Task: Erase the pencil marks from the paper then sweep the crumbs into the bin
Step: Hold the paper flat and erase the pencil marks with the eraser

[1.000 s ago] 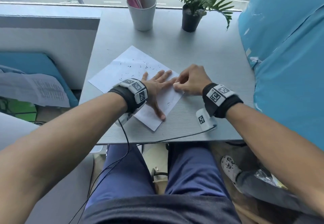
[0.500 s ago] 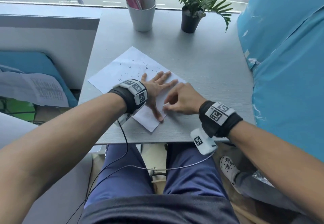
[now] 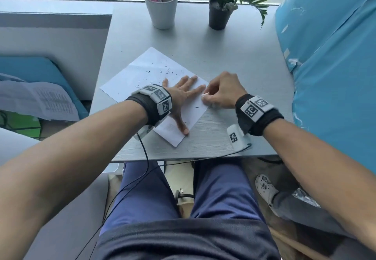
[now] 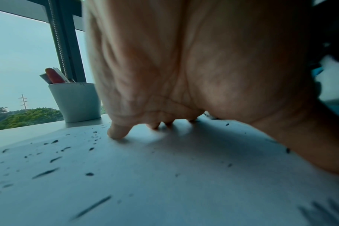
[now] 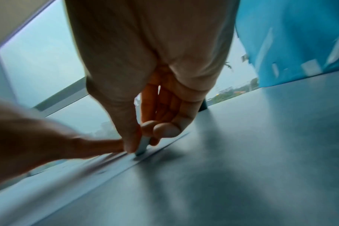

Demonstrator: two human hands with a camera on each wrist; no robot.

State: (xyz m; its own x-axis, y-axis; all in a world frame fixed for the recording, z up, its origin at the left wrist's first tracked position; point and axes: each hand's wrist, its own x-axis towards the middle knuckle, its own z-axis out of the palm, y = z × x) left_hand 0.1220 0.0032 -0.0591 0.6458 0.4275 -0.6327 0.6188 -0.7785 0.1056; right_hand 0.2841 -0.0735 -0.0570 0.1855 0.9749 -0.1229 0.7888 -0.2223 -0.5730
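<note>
My left hand lies flat, fingers spread, on the paper while my right hand pinches the eraser against its edge.

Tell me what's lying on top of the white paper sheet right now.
On the white paper sheet: dark eraser crumbs, the flat left hand, and the white eraser pinched by the right hand. Anything beneath the left palm is covered.
</note>
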